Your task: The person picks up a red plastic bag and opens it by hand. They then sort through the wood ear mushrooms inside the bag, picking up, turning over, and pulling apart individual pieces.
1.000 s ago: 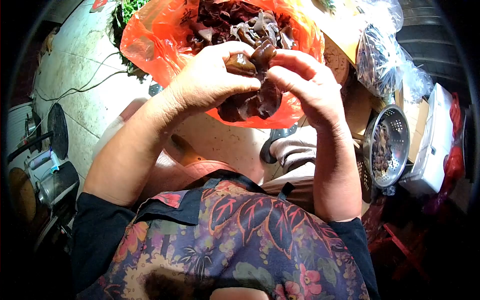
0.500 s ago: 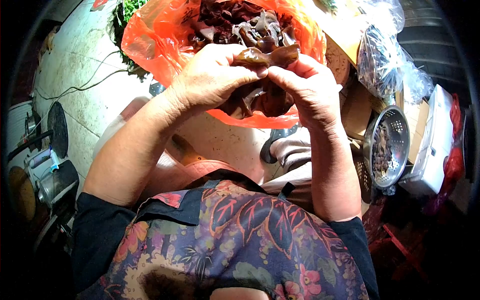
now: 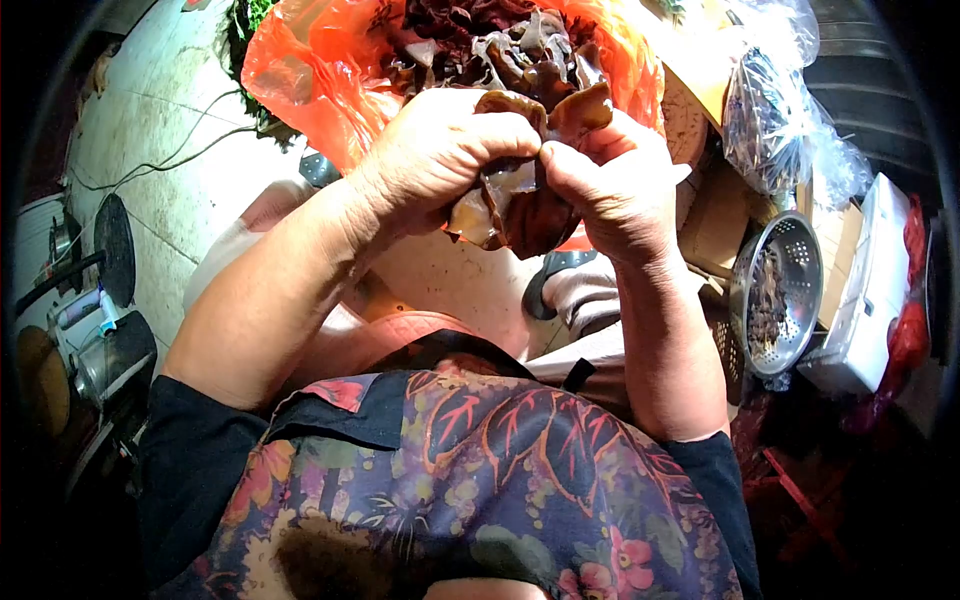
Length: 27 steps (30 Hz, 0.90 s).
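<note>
Both hands grip one glossy brown, wavy, rubbery-looking piece [image 3: 535,205], which hangs below the fingers. My left hand [image 3: 440,150] is closed on its left part, thumb and fingers pinching near the middle. Opposite it, my right hand [image 3: 620,180] pinches the right side between thumb and fingers. The two thumbs nearly touch. Just beyond the hands, an orange plastic bag [image 3: 300,75] lies wide open, holding a heap of dark brown, ruffled pieces [image 3: 525,50]. The hands partly cover the bag's near edge.
At the right are a metal colander [image 3: 778,295] with dried brown strands, a white foam box [image 3: 865,300] and clear plastic bags [image 3: 765,120]. Pans [image 3: 118,250] stand at the far left. A thin cable [image 3: 170,165] crosses the tiled floor near leafy greens [image 3: 245,30].
The brown piece has been turned and now hangs lower and more spread out. My left hand's fingers have curled further over it. Both hands have shifted slightly toward the body.
</note>
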Available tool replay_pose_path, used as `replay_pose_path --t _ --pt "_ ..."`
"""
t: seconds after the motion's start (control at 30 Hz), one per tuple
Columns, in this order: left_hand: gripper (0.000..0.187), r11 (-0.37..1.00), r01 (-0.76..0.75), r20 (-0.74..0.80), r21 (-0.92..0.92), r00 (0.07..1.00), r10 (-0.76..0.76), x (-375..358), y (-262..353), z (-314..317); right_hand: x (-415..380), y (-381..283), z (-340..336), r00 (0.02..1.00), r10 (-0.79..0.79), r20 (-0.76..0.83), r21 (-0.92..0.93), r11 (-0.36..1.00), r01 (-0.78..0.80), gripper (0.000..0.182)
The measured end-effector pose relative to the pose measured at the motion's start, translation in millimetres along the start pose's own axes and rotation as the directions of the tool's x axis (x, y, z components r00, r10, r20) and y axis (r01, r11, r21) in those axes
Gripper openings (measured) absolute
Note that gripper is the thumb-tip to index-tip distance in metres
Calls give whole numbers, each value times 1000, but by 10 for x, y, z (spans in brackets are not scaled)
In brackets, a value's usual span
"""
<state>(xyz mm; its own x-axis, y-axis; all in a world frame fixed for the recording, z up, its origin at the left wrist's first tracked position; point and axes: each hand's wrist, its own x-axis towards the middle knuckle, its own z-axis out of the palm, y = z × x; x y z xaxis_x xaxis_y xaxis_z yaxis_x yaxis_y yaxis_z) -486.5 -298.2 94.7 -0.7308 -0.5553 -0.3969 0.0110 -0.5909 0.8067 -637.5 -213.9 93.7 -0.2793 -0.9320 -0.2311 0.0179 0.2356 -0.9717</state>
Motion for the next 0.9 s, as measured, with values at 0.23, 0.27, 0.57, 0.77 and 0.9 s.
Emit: replay_pose_path --t 0.23,0.27,0.57,0.77,0.9 --pt "7 968 186 -55 -170 979 -198 -25 -19 -8 -2 -8 19 998 -54 35 -27 998 55 20" --pt "7 968 187 -55 -169 979 -199 -16 -27 -26 0 -4 19 996 -77 37 -64 995 79 19" --pt "16 947 158 0 -279 986 -164 35 18 22 60 44 -15 999 2 -54 367 930 19 17" --pt "37 992 -7 169 125 986 -14 23 92 -37 49 -30 -64 993 111 36 362 925 -117 15" --pt "31 945 17 93 327 994 -50 42 54 -64 37 -63 -78 987 151 57 457 875 -160 15"
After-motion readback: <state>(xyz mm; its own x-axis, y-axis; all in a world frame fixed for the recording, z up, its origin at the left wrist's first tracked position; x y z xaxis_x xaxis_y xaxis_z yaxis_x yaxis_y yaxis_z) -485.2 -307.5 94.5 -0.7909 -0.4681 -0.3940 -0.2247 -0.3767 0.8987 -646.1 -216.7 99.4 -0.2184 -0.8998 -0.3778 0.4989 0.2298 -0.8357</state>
